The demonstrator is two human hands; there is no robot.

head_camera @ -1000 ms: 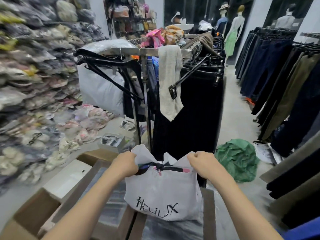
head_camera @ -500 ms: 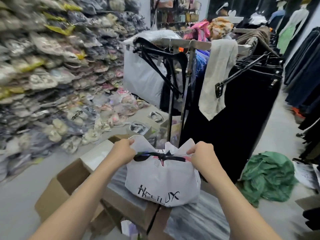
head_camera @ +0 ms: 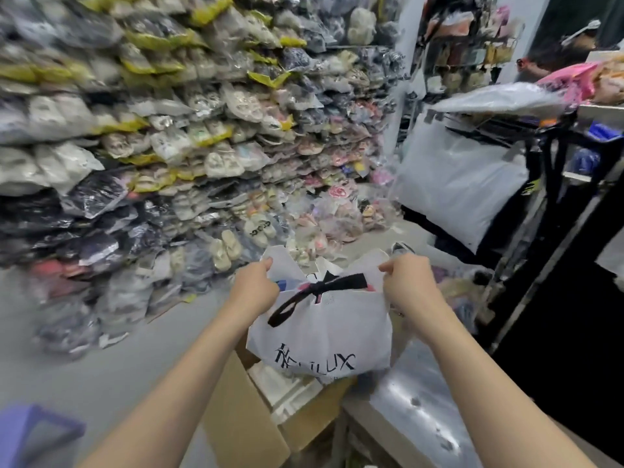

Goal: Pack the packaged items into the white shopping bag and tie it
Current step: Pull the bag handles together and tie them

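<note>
Swung left since the earlier frame, the white shopping bag (head_camera: 324, 332) now faces the wall of bagged slippers (head_camera: 202, 146). Left hand (head_camera: 253, 288) and right hand (head_camera: 408, 288) each pinch a top corner; it seems lifted over the cardboard box (head_camera: 243, 410).

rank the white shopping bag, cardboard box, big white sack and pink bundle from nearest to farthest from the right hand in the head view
1. white shopping bag: the right hand grips its top edge.
2. cardboard box: just under the bag, lower left.
3. big white sack: farther back, on the right.
4. pink bundle: far upper right, above and behind the sack.
</note>
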